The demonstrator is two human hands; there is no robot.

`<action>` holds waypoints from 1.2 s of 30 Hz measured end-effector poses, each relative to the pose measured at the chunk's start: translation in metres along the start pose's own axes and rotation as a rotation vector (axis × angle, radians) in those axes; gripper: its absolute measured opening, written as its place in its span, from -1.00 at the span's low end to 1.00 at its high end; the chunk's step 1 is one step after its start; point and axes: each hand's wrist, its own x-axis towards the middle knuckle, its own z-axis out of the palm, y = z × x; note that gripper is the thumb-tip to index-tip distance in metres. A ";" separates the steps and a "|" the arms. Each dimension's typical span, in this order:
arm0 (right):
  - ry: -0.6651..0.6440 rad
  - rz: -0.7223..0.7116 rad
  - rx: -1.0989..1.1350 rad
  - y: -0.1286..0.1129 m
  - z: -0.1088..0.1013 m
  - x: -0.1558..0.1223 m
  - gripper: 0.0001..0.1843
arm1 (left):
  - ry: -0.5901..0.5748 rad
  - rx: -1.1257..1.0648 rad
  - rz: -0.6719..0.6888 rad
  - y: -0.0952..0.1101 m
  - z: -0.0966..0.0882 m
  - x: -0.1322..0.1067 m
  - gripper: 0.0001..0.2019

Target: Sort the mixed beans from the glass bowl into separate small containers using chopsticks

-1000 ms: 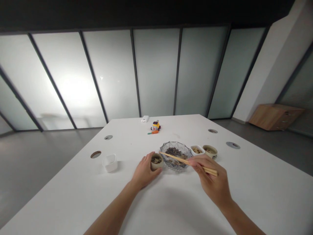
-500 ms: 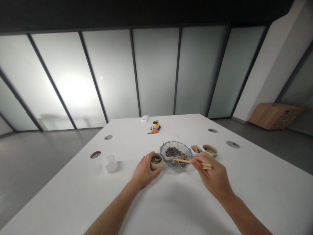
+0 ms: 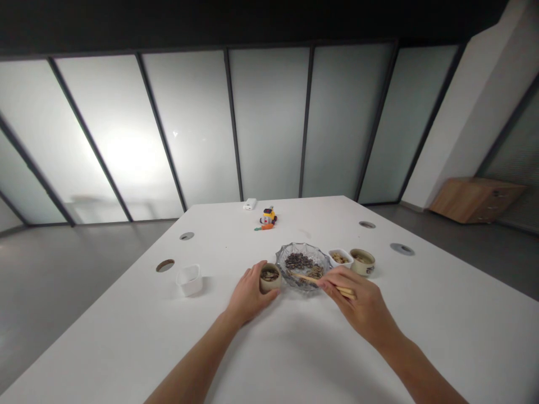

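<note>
My left hand (image 3: 249, 294) is wrapped round a small beige cup (image 3: 270, 284) standing on the table, with flat brownish pieces like seeds inside. Beside it, to the right, sits a scalloped glass bowl (image 3: 284, 271). Dark seeds (image 3: 298, 261) lie at its back and lighter brown pieces (image 3: 315, 272) at its front right. Over the bowl's right front edge, my right hand (image 3: 351, 294) is closed on wooden chopsticks (image 3: 310, 279), their tips low inside the bowl near its left side. Whether the tips grip a piece is too small to tell.
Right of the bowl stand a white dish (image 3: 339, 258) of light brown pieces and a second beige cup (image 3: 362, 262). A clear plastic container (image 3: 189, 280) is at the left. Farther back are a yellow toy vehicle (image 3: 268, 215), an orange toy (image 3: 264, 227) and a white box (image 3: 250, 203).
My right hand has moved left with the chopsticks, bringing their tips a little farther toward the bowl's left side. The left hand stays on the cup.
</note>
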 end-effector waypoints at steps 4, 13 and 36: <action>0.112 -0.035 -0.033 0.000 -0.003 0.001 -0.89 | -0.008 0.005 0.001 0.000 -0.001 0.000 -0.30; 0.170 -0.051 0.107 -0.016 -0.001 0.000 -0.89 | -0.004 -0.005 -0.006 0.002 -0.002 0.000 -0.32; -0.013 0.093 0.017 -0.004 0.003 -0.001 -0.80 | -0.003 0.005 -0.004 0.004 -0.003 -0.001 -0.31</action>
